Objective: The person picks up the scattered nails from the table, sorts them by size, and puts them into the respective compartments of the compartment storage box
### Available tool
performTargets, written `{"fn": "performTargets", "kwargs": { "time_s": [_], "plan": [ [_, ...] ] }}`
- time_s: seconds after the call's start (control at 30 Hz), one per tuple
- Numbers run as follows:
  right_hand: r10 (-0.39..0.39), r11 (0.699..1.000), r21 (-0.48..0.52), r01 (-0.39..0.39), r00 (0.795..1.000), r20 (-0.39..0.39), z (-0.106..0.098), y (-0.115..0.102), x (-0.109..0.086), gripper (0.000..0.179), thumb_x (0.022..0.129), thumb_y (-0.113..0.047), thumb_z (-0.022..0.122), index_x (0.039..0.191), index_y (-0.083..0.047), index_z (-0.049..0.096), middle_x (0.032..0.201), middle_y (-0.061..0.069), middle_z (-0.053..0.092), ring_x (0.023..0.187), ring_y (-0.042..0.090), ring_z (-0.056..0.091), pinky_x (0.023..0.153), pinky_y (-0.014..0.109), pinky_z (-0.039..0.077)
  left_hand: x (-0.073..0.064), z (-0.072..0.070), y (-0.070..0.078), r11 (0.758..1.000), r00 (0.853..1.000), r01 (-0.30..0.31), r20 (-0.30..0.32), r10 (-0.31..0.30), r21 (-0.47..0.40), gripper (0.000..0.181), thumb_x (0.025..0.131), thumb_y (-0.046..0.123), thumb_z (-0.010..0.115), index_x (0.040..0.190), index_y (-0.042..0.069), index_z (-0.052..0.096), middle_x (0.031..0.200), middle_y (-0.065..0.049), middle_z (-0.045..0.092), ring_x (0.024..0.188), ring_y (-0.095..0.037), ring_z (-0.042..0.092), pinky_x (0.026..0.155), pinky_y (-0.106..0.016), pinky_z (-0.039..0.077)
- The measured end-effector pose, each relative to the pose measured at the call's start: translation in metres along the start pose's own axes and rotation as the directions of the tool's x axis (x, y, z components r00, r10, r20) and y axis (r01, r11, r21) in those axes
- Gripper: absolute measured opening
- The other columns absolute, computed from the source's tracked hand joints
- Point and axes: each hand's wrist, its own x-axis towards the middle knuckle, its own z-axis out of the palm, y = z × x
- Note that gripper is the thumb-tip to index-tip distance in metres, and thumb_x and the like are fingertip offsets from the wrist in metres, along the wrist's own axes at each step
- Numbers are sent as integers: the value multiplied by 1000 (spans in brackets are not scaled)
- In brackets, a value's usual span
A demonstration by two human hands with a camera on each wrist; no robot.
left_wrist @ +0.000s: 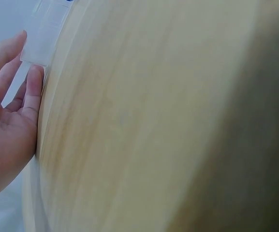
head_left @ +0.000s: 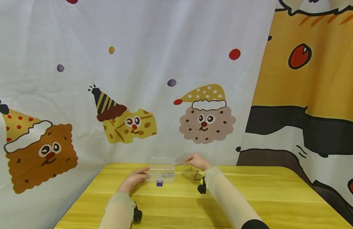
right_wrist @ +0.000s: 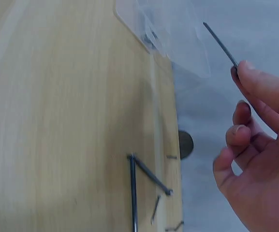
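Observation:
A clear plastic box (head_left: 153,179) with its lid raised stands at the table's far edge, small metal pieces inside. My left hand (head_left: 133,180) holds the box by its left end, thumb and fingers about the corner in the left wrist view (left_wrist: 13,111). Right of the box, my right hand (head_left: 195,161) is raised and pinches a thin dark nail (right_wrist: 220,44) between thumb and forefinger, point toward the box. The other fingers curl loosely. Below that hand, several loose nails (right_wrist: 133,193) of different sizes lie on the table.
The yellow wood-grain table (head_left: 170,210) ends at a white curtain (head_left: 165,127) printed with cartoon figures. A blue latch or label (head_left: 159,183) shows at the box's front. A dark round spot (right_wrist: 185,144) is on the curtain beside the table edge.

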Motion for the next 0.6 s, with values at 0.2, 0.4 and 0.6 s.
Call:
{"fn": "performTargets", "kwargs": {
  "time_s": [0.2,0.4,0.6],
  "plan": [
    [-29,1000,4,29,1000,8,15,-8,4,22,90,-12,68,105,3,72,105,13,69,101,31,61,93,54,46,4,0,-2,1000,1000,-7,-6,7,-1,53,89,1,65,139,-6,48,133,-29,48,108,-29,56,95,-45,45],
    [-69,997,-43,69,998,13,30,-12,9,16,89,-9,69,98,2,75,100,13,70,95,28,64,86,46,51,7,0,-5,1000,1000,-22,-6,22,1,54,88,1,66,138,-6,49,133,-29,49,109,-30,56,94,-44,45],
    [-74,995,-67,75,997,11,45,-15,11,12,88,-5,68,93,2,76,97,14,71,90,25,64,78,39,54,6,0,-5,1000,1000,-6,-10,6,5,54,88,2,67,139,-5,49,131,-26,51,109,-29,56,94,-45,46]
  ]
}}
